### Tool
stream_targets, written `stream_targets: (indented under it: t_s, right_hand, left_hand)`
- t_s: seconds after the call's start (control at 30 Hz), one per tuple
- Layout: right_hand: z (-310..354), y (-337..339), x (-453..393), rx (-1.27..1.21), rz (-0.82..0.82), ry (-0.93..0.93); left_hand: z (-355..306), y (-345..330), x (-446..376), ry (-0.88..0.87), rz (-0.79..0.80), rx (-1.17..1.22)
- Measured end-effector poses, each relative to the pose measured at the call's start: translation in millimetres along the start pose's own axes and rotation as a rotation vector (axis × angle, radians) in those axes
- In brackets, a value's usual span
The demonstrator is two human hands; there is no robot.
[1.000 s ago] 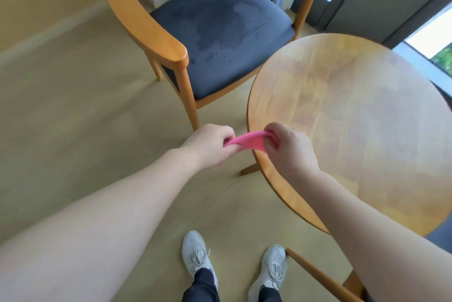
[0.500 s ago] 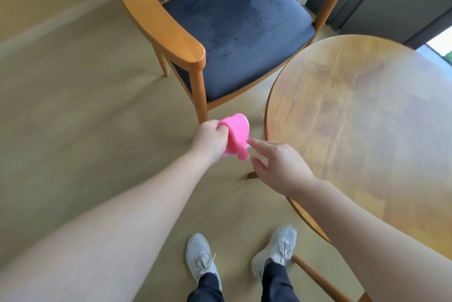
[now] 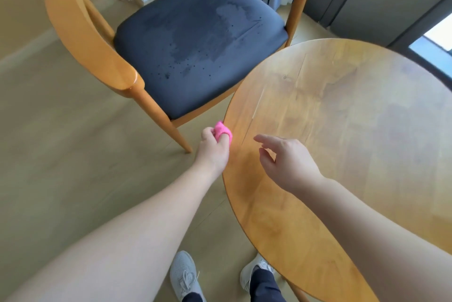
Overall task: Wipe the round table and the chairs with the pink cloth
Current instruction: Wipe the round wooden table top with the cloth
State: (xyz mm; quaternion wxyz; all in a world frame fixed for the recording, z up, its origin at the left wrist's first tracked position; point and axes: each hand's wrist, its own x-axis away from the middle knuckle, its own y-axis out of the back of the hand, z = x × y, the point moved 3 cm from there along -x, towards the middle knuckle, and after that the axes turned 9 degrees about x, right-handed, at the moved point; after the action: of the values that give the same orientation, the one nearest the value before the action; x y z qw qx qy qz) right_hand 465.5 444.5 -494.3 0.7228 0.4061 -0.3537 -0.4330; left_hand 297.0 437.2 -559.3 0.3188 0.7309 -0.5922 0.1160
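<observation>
The left hand [image 3: 212, 149] grips the small bright pink cloth [image 3: 222, 132], bunched up between the curled fingers and the thumb. The cloth is at the left edge of the round wooden table [image 3: 342, 145], at the side nearest to the chair. It seems to touch the rim of the tabletop there, but the view is a little blurred at this place and I cannot tell this for sure.

The right hand [image 3: 289, 163] is over the tabletop, near its left edge and just to the right of the left hand. Its fingers are relaxed and a little bent, it holds nothing, and the fingertips point toward the cloth without touching it.

The tabletop is made of light brown wooden boards with a shiny finish. Some duller patches show in its middle and at the right side.

Behind the table's left edge stands the wooden armchair with a dark padded seat [image 3: 195, 42]. Its seat cushion carries darker stains and small spots in the middle. The curved wooden armrest [image 3: 88, 40] is at the left side of the seat, and the front leg below it stands on the floor close to the left hand.

Below, between the two forearms, the person's grey sneakers [image 3: 186, 277] stand on the beige floor [image 3: 61, 155], the right one partly under the table's near edge.
</observation>
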Motion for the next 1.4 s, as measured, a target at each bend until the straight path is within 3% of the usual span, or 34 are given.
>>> stream_targets:
  t_s: [0.2,0.53,1.4]
  right_hand:
    - [-29,9,-11,-0.068,-0.019,0.03]
    - [-82,41,-26,-0.103,-0.06,-0.031]
    - [-103,61,-55,-0.042,-0.212,-0.345]
  left_hand:
    - [1,-20,-10,-0.023,-0.055,-0.022]
    - [-21,-25,-40,-0.056,-0.125,-0.29]
    - [-108,-45,-125,-0.292,0.2,-0.544]
